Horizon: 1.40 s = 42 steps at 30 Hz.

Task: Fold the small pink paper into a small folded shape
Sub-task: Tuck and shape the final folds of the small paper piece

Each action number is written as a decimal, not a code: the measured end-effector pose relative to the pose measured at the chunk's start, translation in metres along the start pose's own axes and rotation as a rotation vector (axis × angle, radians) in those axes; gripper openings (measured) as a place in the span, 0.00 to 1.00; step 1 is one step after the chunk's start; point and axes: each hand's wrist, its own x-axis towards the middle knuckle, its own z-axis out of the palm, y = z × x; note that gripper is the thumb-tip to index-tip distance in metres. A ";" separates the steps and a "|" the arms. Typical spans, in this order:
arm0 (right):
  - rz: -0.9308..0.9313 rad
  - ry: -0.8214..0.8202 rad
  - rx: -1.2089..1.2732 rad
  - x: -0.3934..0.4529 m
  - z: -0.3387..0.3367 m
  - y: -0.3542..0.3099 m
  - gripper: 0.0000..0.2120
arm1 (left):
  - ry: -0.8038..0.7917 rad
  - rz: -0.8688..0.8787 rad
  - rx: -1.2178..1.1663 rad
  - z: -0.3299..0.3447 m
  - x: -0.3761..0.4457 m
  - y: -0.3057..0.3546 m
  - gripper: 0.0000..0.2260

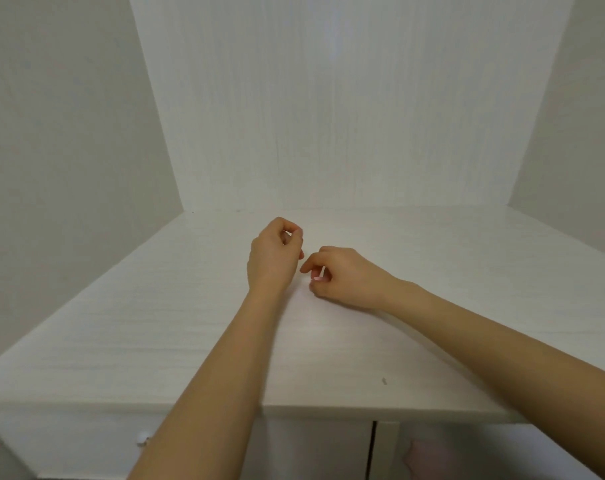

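Note:
A tiny pink paper (317, 277) shows as a small folded sliver between the fingers of my right hand (346, 275), which pinches it just above the white desk top (190, 323). Most of the paper is hidden by the fingers. My left hand (273, 252) hovers a little to the left and farther back, its fingers curled with thumb and forefinger close together. I see nothing held in it. The two hands are apart by a small gap.
The desk sits in a white alcove with a back wall (328, 133) and side walls. Below the front edge are a drawer knob (142, 439) and cabinet doors. A small dark mark (384, 381) lies near the front right.

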 end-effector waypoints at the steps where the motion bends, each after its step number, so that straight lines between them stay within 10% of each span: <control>1: 0.011 0.007 0.018 -0.001 -0.003 0.004 0.14 | -0.024 0.003 0.011 0.001 0.000 0.000 0.04; 10: 0.210 0.187 0.579 -0.017 -0.017 0.040 0.14 | -0.405 0.123 0.075 0.007 -0.011 0.003 0.11; 42: 0.127 0.363 0.949 -0.023 -0.030 0.030 0.06 | -0.352 0.115 -0.328 0.012 -0.015 0.019 0.09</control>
